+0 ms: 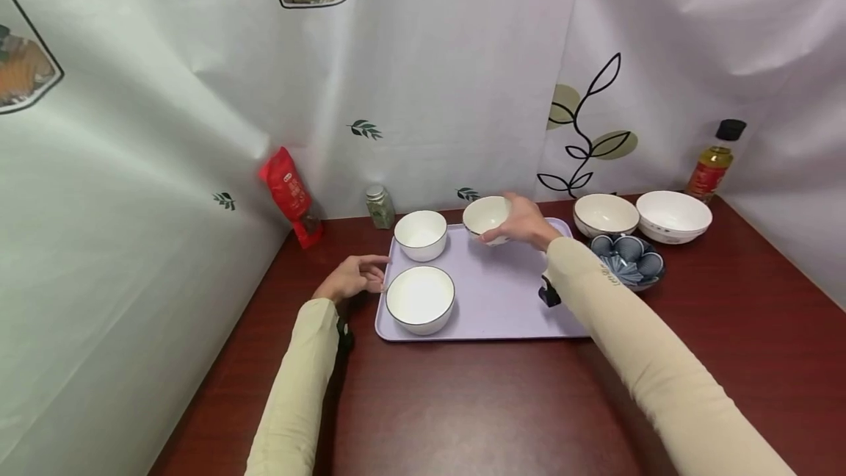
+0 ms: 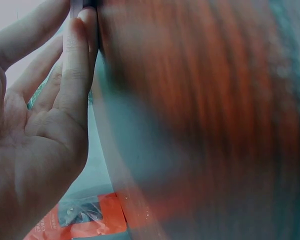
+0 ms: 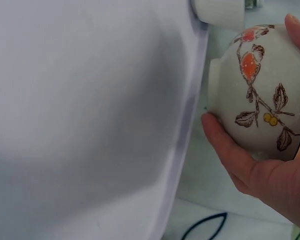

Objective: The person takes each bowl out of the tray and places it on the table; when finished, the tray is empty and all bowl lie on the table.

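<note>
The right hand (image 1: 522,222) pinches a cream, round ceramic bowl (image 3: 265,100) (its side printed with orange birds and brown leaves) between thumb and fingers, above the far edge of a lilac rectangular tray (image 1: 502,300). The left hand (image 1: 353,278), fingers loosely extended, is at the tray's left rim, near a white, round, dark-rimmed bowl (image 1: 420,300).

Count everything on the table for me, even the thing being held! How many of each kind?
Pale bowls: 5 (one in the right hand)
Blue patterned dish: 1
Purple tray: 1
Red packet: 1
Small jar: 1
Bottle: 1
Total: 10
</note>
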